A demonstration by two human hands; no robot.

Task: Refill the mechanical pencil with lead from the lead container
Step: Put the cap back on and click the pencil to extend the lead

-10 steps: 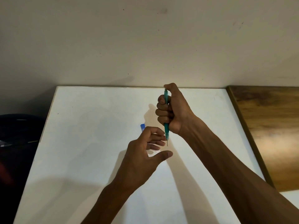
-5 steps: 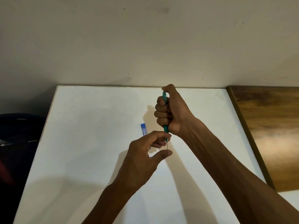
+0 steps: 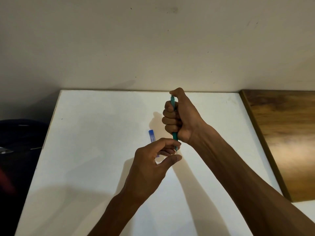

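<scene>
Principal risk, in my judgement: the thin lead (image 3: 177,151) showing below the tip of the mechanical pencil (image 3: 174,136) is brittle, and any sideways push from my left hand (image 3: 150,163) would likely snap it. A second risk is misalignment: if the lead sits at an angle to the tip, pressing from below could jam or break it rather than seat it. A third is my right thumb slipping on the pencil's top end, which might release or clamp the lead at the wrong instant. My right hand (image 3: 179,120) is closed in a full fist round the green barrel, holding it upright with the tip pointing down and the thumb laid over the top end. The fingers (image 3: 170,141) of my left hand are nearly closed, index above and thumb below, with a narrow gap between them at the lead. The index tip lies against the pencil's tip, and the thumb sits just beneath the lead's lower end. I cannot tell whether the thumb actually touches it. The blue lead container (image 3: 152,136) lies flat on the white tabletop (image 3: 95,150), just beyond my left fingers and partly hidden behind them. Neither hand touches it.
</scene>
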